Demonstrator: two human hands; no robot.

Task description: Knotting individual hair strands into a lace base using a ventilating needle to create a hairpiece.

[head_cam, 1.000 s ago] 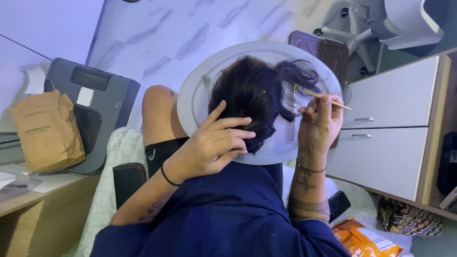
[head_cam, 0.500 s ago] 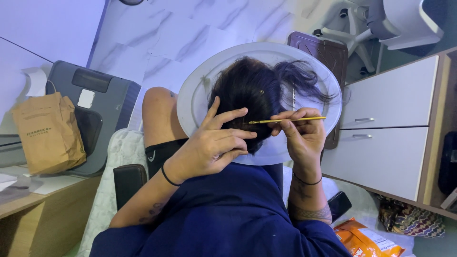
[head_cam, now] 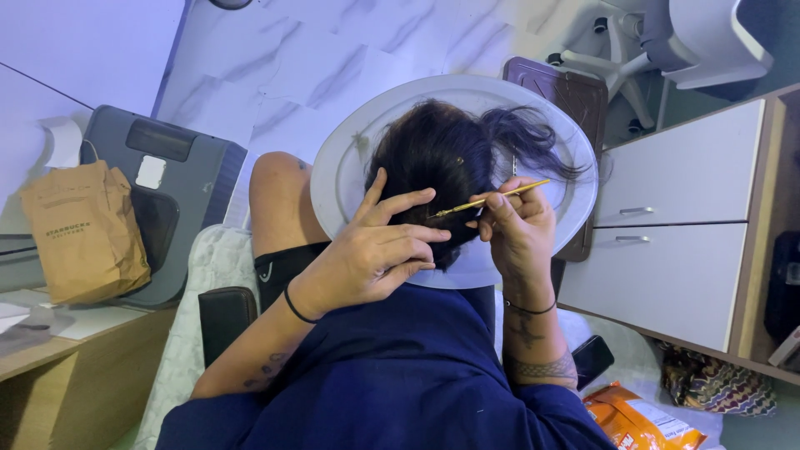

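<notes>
1. Marble-look wall [head_cam: 333, 50] and white drawer unit [head_cam: 667, 242] frame the scene; brown paper bag [head_cam: 83, 233] sits on the wooden bench [head_cam: 50, 350] at left
2. Thin gold stick [head_cam: 487, 200] now lies nearly level, tip pushed into the dark hair [head_cam: 433, 158] at the back of the head; half a sec ago it sat a bit higher and flatter across the hair, a sec ago it was up and away near the loose strands
3. Right hand [head_cam: 521, 237] pinches the stick w/ fingers closed narrow on its rear end
4. Left hand [head_cam: 375, 246] presses flat on the hair, fingers spread, holding nothing; same spot as before
5. Judging by that, the stick has gone from lifted to threading into the gathered hair
6. Around the head: round white mirror [head_cam: 350, 167]; orange snack packet [head_cam: 633, 417] lower right
</notes>
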